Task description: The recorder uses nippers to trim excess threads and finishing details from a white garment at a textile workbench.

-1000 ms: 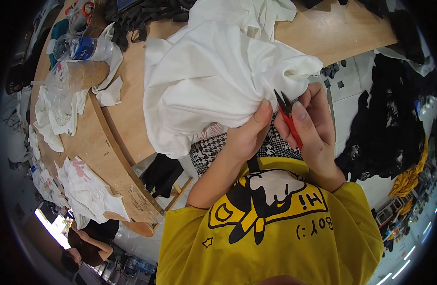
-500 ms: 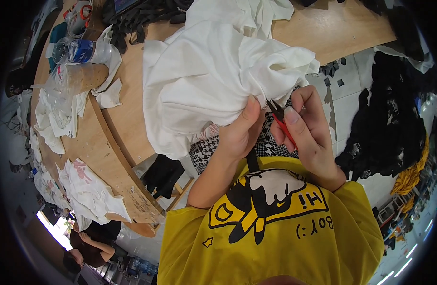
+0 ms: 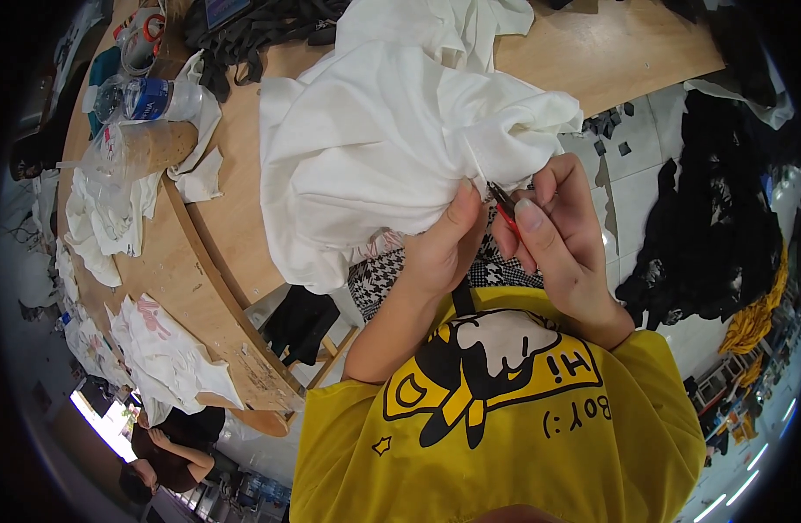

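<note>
A large white cloth (image 3: 374, 148) lies bunched over the table's front edge and hangs toward my lap. My left hand (image 3: 446, 234) pinches its near edge, thumb on top. In my right hand (image 3: 564, 231) is a pair of small thread snips (image 3: 502, 206) with red handles and dark blades. The closed-looking blade tips touch the cloth's edge just right of my left thumb. A short pale strand or seam edge stands out by the tips. The fingers under the cloth are hidden.
On the wooden table (image 3: 631, 52) at the left stand a water bottle (image 3: 148, 98) and a plastic drink cup (image 3: 148, 148) among white scraps (image 3: 108, 213). Black straps (image 3: 270, 30) lie at the back. Black fabric (image 3: 701, 218) is heaped on the right floor. Another person (image 3: 169, 453) is at lower left.
The snips' blades have come together from a spread position at the cloth's edge. My right hand has shifted very slightly; my left hand keeps its pinch.
</note>
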The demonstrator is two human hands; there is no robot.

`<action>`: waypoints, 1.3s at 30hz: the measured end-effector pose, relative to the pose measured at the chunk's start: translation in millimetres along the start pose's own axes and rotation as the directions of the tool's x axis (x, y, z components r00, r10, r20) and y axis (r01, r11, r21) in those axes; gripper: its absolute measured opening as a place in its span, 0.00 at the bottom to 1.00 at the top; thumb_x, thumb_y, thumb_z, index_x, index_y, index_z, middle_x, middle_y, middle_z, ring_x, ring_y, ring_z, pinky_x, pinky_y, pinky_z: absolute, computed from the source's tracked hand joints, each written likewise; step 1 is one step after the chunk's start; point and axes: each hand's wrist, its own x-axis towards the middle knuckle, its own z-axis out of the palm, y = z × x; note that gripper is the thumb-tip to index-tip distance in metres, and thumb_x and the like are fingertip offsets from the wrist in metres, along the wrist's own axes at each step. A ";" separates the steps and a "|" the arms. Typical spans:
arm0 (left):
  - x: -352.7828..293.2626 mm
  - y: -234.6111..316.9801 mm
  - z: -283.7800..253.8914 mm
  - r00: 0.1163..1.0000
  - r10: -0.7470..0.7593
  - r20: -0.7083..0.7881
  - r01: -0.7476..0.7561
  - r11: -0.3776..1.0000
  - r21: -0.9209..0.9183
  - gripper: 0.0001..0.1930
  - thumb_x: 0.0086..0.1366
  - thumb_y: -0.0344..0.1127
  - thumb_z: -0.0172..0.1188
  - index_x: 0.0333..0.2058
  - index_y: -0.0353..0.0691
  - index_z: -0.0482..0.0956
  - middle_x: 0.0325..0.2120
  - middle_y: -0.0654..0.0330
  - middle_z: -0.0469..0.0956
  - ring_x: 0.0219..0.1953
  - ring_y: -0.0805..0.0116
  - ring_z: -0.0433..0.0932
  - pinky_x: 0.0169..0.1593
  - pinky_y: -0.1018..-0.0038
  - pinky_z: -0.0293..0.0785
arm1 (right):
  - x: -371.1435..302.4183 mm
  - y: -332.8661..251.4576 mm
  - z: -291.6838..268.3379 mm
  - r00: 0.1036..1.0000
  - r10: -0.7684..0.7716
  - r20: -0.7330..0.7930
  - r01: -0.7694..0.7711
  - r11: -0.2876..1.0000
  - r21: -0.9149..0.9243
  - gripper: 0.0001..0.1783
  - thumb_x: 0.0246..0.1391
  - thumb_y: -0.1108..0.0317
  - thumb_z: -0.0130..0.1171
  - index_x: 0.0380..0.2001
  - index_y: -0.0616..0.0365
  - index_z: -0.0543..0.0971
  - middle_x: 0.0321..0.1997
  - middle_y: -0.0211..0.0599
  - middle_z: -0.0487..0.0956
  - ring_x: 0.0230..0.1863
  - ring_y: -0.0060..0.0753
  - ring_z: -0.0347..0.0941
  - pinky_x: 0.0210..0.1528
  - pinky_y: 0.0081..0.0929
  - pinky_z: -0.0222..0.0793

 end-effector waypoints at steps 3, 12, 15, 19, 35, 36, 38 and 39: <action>3.0 1.0 10.0 0.989 0.073 -0.128 -0.064 0.995 0.073 0.26 0.59 0.45 0.42 0.51 0.34 0.54 0.45 0.58 0.65 0.40 0.71 0.67 0.42 0.76 0.62 | -1.1 2.6 -0.3 1.000 -0.027 -0.014 0.027 0.999 0.029 0.09 0.52 0.75 0.41 0.29 0.56 0.53 0.23 0.28 0.60 0.24 0.15 0.56 0.27 0.12 0.54; 1.3 8.0 6.4 0.997 0.022 -0.069 -0.017 0.997 0.070 0.26 0.56 0.43 0.49 0.50 0.34 0.57 0.45 0.59 0.65 0.47 0.68 0.63 0.47 0.73 0.58 | -2.4 4.2 1.2 0.998 -0.060 -0.016 0.061 0.995 0.075 0.08 0.51 0.76 0.41 0.28 0.56 0.53 0.23 0.29 0.59 0.24 0.16 0.56 0.28 0.13 0.54; 0.0 7.7 8.8 0.992 0.026 -0.125 -0.016 0.996 0.084 0.27 0.56 0.43 0.49 0.51 0.35 0.56 0.47 0.59 0.63 0.48 0.67 0.62 0.49 0.72 0.57 | -2.8 4.3 0.5 0.998 -0.056 0.005 0.055 0.992 0.111 0.10 0.50 0.76 0.43 0.28 0.56 0.53 0.24 0.29 0.60 0.24 0.15 0.56 0.29 0.13 0.53; 0.2 8.5 8.6 0.981 0.037 -0.191 -0.045 0.998 -0.041 0.28 0.57 0.44 0.48 0.52 0.37 0.53 0.49 0.58 0.61 0.51 0.65 0.60 0.52 0.70 0.55 | -5.9 4.1 -3.6 0.994 -0.104 -0.025 0.105 0.994 0.014 0.15 0.46 0.76 0.49 0.32 0.57 0.54 0.22 0.26 0.60 0.23 0.12 0.55 0.26 0.10 0.51; -5.4 33.7 8.8 0.987 0.015 -0.161 0.005 0.992 0.124 0.17 0.48 0.25 0.59 0.38 0.31 0.69 0.33 0.63 0.72 0.35 0.77 0.69 0.39 0.82 0.64 | 7.9 0.5 -18.2 0.934 -0.355 0.040 0.280 0.655 -0.702 0.07 0.37 0.80 0.55 0.23 0.63 0.69 0.18 0.32 0.68 0.16 0.19 0.60 0.18 0.13 0.55; -1.7 37.2 13.5 0.976 0.072 -0.205 -0.030 0.979 0.200 0.15 0.48 0.25 0.59 0.37 0.31 0.70 0.31 0.63 0.72 0.33 0.77 0.70 0.37 0.83 0.65 | 9.2 -1.0 -18.6 0.910 -0.397 0.124 0.363 0.614 -0.700 0.08 0.36 0.81 0.55 0.24 0.63 0.69 0.18 0.34 0.68 0.15 0.22 0.61 0.18 0.15 0.56; 2.4 37.0 15.2 0.944 0.205 -0.257 -0.119 0.942 0.313 0.09 0.49 0.24 0.58 0.32 0.31 0.73 0.29 0.63 0.74 0.30 0.77 0.71 0.35 0.83 0.67 | 9.1 -4.0 -19.3 0.908 -0.393 0.143 0.371 0.599 -0.709 0.08 0.35 0.81 0.55 0.23 0.62 0.69 0.18 0.35 0.68 0.15 0.24 0.61 0.18 0.15 0.56; 2.9 36.1 13.8 0.944 0.205 -0.258 -0.119 0.942 0.313 0.09 0.49 0.24 0.58 0.32 0.31 0.73 0.29 0.63 0.74 0.30 0.77 0.71 0.35 0.83 0.67 | 8.9 -5.0 -19.2 0.907 -0.389 0.160 0.378 0.585 -0.718 0.08 0.34 0.82 0.55 0.23 0.62 0.69 0.19 0.36 0.68 0.15 0.26 0.61 0.18 0.16 0.56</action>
